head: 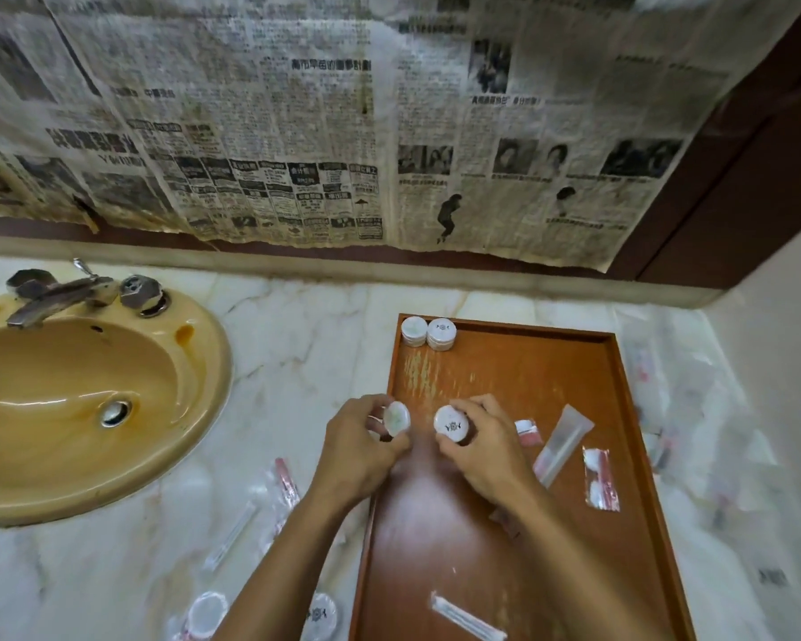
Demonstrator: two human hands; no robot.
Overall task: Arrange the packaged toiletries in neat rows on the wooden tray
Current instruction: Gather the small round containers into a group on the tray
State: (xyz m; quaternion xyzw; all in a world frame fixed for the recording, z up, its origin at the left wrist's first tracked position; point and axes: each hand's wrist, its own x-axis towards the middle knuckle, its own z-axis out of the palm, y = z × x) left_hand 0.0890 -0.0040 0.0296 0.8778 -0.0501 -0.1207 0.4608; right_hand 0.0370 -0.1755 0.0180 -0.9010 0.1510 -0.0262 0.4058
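Both hands busy: left hand (pixel 364 448) grips one round white packet (pixel 397 419), right hand (pixel 484 448) another (pixel 451 424), above wooden tray (pixel 505 363). Next, prob.: set them beside the stacked pair (pixel 428 333) at far-left corner.

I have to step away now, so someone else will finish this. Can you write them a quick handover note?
Left hand holds a round white pack; right hand holds another, both over the wooden tray.
Done: two stacks of round packs stand side by side in the tray's far left corner.
Left: loose on the tray lie a tube, a swab sachet, a small red sachet and a long wrapped stick. More packets wait on the marble counter to either side of the tray.
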